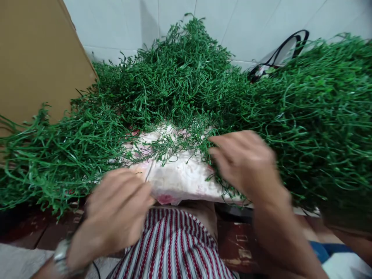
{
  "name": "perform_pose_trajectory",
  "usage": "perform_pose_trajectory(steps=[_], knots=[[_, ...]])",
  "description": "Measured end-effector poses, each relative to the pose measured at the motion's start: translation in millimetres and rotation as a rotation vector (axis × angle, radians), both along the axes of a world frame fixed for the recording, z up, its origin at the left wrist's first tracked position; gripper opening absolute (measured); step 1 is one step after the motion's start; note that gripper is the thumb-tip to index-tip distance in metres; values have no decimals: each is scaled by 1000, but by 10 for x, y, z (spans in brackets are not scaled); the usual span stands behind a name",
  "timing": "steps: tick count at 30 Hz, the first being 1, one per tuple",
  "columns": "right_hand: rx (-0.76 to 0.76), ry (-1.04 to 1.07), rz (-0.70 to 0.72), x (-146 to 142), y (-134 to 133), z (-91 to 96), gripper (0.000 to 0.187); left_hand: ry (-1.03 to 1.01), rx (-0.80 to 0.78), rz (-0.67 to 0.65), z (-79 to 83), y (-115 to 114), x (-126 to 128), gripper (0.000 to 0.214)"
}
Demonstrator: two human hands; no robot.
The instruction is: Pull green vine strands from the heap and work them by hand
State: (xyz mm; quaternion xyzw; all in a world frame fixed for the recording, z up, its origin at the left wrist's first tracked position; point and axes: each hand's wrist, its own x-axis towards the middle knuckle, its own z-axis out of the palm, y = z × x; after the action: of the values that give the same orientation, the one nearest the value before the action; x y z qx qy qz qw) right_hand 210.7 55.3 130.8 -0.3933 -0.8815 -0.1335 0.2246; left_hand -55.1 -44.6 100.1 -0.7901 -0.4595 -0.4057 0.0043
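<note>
A large heap of thin green plastic stems (186, 89) fills the space in front of me. A white plastic bag (180, 174) lies under its near edge, above my striped lap. My left hand (116, 209) is blurred, fingers curled together beside the bag's left edge, and a thin pale stem rises from them. My right hand (244, 162) is also blurred, with bent fingers reaching into the green stems at the bag's right side. What those fingers hold is not visible.
A brown cardboard sheet (37, 58) leans at the back left against a white tiled wall (250, 23). A clear bag with black handles (279, 54) pokes out behind the heap. Red-brown floor tiles (235, 248) show beside my striped cloth (174, 248).
</note>
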Motion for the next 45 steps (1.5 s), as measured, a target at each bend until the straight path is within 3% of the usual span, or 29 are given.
perform_pose_trajectory(steps=[2, 5, 8, 11, 16, 23, 25, 28, 32, 36, 38, 41, 45], knots=[[-126, -130, 59, -495, 93, -198, 20, 228, -16, -15, -264, 136, 219, 13], [-166, -184, 39, -996, 265, -465, 31, 324, -139, 128, -636, 337, 283, 13], [-250, -234, 21, -1186, 409, -640, 24, 396, -191, 233, -887, 449, 123, 15], [-291, -234, 52, -1183, 463, -675, 16, 433, -183, 287, -989, 491, -44, 18], [-270, 23, 37, -1020, 480, -554, 15, 325, -15, 324, -974, 515, -119, 21], [-282, 565, 62, -794, 552, -490, 11, -46, 301, 210, -846, 381, 75, 36], [-268, 713, 54, -763, 517, -482, 14, -180, 237, 160, -772, 356, 180, 36], [-252, 823, 38, -740, 402, -505, 16, -436, -91, 111, -659, 401, 341, 29], [-226, 649, 198, -748, 169, -651, 10, -1086, -449, 15, -579, 595, 485, 27], [-255, 404, 302, -743, -45, -821, 22, -1630, -547, -23, -565, 707, 499, 19], [-321, 418, 312, -705, -78, -864, 35, -1717, -512, -16, -572, 672, 455, 20], [-405, 420, 262, -626, -1, -884, 45, -1670, -486, -46, -611, 543, 366, 19], [-384, 78, 154, -610, 202, -891, 45, -1470, -360, 85, -681, 350, 307, 17]])
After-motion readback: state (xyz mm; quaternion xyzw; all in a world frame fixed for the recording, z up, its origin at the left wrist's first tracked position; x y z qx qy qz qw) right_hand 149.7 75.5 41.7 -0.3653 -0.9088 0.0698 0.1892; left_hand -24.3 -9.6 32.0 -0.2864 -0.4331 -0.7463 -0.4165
